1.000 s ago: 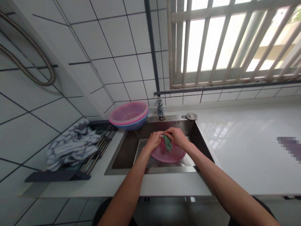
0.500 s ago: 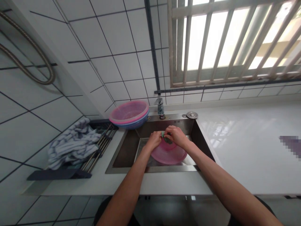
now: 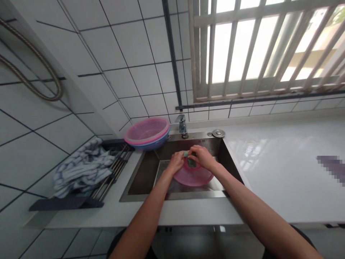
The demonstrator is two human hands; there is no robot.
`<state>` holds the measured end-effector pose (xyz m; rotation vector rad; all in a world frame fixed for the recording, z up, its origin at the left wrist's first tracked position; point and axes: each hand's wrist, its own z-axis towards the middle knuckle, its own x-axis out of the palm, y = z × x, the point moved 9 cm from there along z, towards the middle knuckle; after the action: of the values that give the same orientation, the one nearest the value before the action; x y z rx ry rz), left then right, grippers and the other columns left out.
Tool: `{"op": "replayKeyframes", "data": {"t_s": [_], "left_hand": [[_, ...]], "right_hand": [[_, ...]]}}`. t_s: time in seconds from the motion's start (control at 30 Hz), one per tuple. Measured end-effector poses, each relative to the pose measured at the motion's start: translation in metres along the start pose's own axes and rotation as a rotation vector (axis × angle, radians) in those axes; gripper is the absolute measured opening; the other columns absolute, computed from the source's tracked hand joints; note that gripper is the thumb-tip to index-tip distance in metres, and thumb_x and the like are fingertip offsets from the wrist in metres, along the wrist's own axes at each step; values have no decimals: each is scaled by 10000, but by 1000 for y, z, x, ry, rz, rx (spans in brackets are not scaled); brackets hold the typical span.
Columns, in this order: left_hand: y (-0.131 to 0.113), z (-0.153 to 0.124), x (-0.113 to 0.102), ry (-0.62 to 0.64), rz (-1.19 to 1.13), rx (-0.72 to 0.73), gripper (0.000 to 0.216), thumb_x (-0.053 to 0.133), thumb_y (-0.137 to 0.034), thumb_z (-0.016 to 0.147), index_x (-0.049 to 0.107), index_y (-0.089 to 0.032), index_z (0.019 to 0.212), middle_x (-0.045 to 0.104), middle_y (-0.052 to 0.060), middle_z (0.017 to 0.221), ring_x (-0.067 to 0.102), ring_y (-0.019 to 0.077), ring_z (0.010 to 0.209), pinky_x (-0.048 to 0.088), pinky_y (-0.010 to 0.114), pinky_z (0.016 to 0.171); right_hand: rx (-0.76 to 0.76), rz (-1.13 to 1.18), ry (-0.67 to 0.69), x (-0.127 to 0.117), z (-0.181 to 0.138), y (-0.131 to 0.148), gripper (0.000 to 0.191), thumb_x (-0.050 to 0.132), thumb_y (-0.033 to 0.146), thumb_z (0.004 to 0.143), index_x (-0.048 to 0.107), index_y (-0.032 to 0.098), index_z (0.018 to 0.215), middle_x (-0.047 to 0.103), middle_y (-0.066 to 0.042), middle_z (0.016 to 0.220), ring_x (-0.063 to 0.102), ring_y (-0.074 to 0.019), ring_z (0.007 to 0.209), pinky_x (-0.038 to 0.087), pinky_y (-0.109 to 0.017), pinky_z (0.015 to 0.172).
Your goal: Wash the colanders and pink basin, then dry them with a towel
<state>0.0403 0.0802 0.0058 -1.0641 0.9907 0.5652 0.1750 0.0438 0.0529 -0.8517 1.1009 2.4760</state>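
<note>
Above the sink, my left hand (image 3: 177,160) is closed around one end of a small green piece (image 3: 191,163), pale at the top and darker below. Its exact kind is too small to tell. From the other side, my right hand (image 3: 201,155) has bent fingers pinched on the same piece, and the fingers cover part of it. Under both hands a pink plastic basin (image 3: 194,179) sits inside the steel sink (image 3: 138,182).
Behind the sink stands a chrome faucet (image 3: 183,127), with a round metal drain strainer (image 3: 218,133) to its right. Stacked pink and blue basins (image 3: 147,131) rest at the back left corner. A striped cloth (image 3: 83,171) lies on a metal rack (image 3: 115,169) at the left.
Both hands stay at the green piece over the basin, with slight finger movement. More of its darker part shows below the fingers. The camera view has shifted slightly.
</note>
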Motion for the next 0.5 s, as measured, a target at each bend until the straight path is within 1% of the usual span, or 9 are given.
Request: {"op": "replayKeyframes", "data": {"t_s": [0.07, 0.2, 0.27, 0.37, 0.43, 0.5], "left_hand": [[5, 1, -5, -26, -35, 1, 565, 479, -37, 870, 729, -267, 1322, 705, 23, 1380, 633, 208, 1313, 454, 312, 1139], [25, 2, -21, -100, -94, -26, 630, 477, -2, 821, 719, -265, 1341, 696, 9, 1392, 626, 198, 1325, 450, 319, 1154], [33, 2, -26, -119, -135, -43, 597, 484, -17, 841, 725, -265, 1328, 712, 8, 1368, 642, 198, 1304, 467, 312, 1135], [41, 0, -31, -158, -174, -78, 517, 491, -62, 891, 739, -267, 1295, 735, 8, 1329, 660, 200, 1276, 485, 306, 1110], [41, -1, -34, -180, -179, -75, 535, 492, -42, 873, 736, -263, 1294, 737, 9, 1326, 663, 197, 1270, 483, 301, 1107], [37, -1, -32, -171, -169, -50, 564, 488, -17, 846, 736, -261, 1290, 741, 11, 1319, 663, 198, 1268, 475, 304, 1114]], "right_hand": [[31, 36, -2, -1, 1, -6, 98, 757, 153, 885, 674, 201, 907, 687, -24, 890, 623, -173, 823, 423, -258, 748], [121, 91, -34, -17, -4, -27, 68, 726, 183, 878, 664, 199, 902, 684, 7, 818, 588, -147, 710, 389, -239, 662], [150, 120, -43, -25, -7, -34, 73, 714, 203, 864, 657, 198, 910, 676, 13, 803, 586, -149, 706, 391, -237, 651], [169, 145, -56, -34, -10, -39, 134, 678, 205, 863, 660, 196, 996, 665, 17, 799, 593, -152, 707, 414, -242, 663], [155, 119, -55, -37, -10, -37, 206, 640, 174, 873, 678, 196, 1074, 667, 10, 814, 597, -152, 709, 433, -250, 684], [107, 76, -53, -36, -9, -29, 276, 633, 135, 859, 705, 204, 1117, 689, -21, 904, 626, -166, 791, 467, -269, 752]]}}
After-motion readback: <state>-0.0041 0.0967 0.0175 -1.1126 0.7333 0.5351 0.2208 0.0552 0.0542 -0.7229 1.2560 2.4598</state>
